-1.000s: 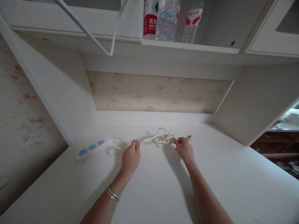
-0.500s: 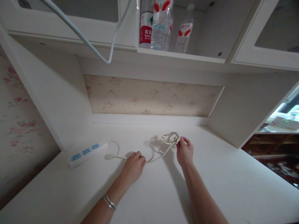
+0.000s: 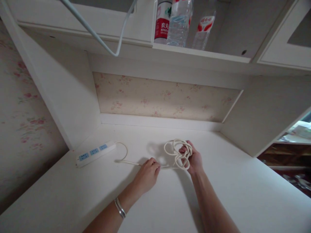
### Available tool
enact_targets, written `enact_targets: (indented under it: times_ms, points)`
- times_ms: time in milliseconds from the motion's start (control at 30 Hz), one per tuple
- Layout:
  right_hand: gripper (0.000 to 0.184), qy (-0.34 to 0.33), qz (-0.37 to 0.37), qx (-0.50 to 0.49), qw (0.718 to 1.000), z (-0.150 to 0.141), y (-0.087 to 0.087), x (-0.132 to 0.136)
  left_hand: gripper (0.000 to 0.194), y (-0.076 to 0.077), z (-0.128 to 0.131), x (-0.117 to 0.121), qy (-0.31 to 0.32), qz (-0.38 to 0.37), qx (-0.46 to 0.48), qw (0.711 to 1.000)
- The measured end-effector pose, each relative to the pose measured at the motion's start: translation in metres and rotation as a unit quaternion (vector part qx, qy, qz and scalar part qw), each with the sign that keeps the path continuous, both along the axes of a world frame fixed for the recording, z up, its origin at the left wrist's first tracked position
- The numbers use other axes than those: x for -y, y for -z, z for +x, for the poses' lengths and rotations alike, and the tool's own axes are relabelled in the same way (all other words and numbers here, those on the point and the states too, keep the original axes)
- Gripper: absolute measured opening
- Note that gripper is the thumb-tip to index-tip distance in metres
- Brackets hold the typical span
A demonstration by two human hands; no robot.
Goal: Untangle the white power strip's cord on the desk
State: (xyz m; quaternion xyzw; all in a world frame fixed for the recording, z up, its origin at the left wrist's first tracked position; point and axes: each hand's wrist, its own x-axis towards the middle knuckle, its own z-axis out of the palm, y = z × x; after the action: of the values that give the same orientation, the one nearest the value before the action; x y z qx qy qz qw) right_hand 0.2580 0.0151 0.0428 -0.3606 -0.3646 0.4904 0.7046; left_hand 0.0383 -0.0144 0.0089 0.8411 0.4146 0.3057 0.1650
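Over the white desktop (image 3: 243, 187), a loosely looped bundle of cream power cord (image 3: 184, 155) is clasped in the right hand (image 3: 195, 160). Apart from it, to the left and close to the surface, the cord is gripped by the left hand (image 3: 147, 174), beyond which it is joined to the power strip (image 3: 96, 155) with three blue sockets, laid near the left side panel (image 3: 64, 97).

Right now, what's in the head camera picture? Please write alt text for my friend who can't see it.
A person's right hand holds loose loops of cream cord, and the left hand holds a stretch of it between those loops and a white power strip on a white tabletop. Above, bottles stand on a shelf.
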Motion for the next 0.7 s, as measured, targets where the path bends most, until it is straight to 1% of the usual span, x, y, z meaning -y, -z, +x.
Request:
enact_targets:
  times_ms: [67, 100, 167, 233, 300, 400, 467, 567, 700]
  points:
    - [0.022, -0.035, -0.005, -0.023, 0.999, -0.013, -0.003, 0.004, 0.024, -0.007, 0.002, 0.001, -0.008, -0.019, 0.098, 0.995]
    - [0.023, -0.048, -0.006, -0.032, 0.998, -0.019, -0.004, 0.007, 0.024, -0.011, 0.002, 0.001, -0.021, -0.026, 0.145, 0.989]
    - [0.025, -0.047, 0.002, -0.022, 0.999, -0.032, -0.008, 0.012, 0.025, -0.019, 0.001, 0.004, -0.064, -0.042, 0.221, 0.972]
    - [0.025, -0.037, 0.013, 0.003, 0.999, -0.044, -0.011, 0.018, 0.030, -0.026, 0.000, 0.008, -0.097, -0.069, 0.270, 0.955]
    - [0.024, -0.035, 0.028, 0.031, 0.999, -0.054, -0.012, 0.022, 0.033, -0.031, 0.001, 0.014, -0.087, -0.104, 0.295, 0.946]
    - [0.021, -0.053, 0.051, 0.067, 0.995, -0.065, -0.011, 0.027, 0.029, -0.034, 0.007, 0.021, -0.028, -0.135, 0.299, 0.944]
    - [0.019, -0.073, 0.056, 0.087, 0.992, -0.070, -0.008, 0.028, 0.029, -0.033, 0.012, 0.022, -0.006, -0.145, 0.299, 0.943]
    - [0.018, -0.083, 0.064, 0.135, 0.985, -0.076, -0.003, 0.029, 0.032, -0.029, 0.015, 0.019, 0.000, -0.179, 0.309, 0.934]
    - [0.027, -0.056, 0.079, 0.208, 0.973, -0.082, 0.003, 0.028, 0.036, -0.025, 0.012, 0.011, -0.005, -0.201, 0.346, 0.916]
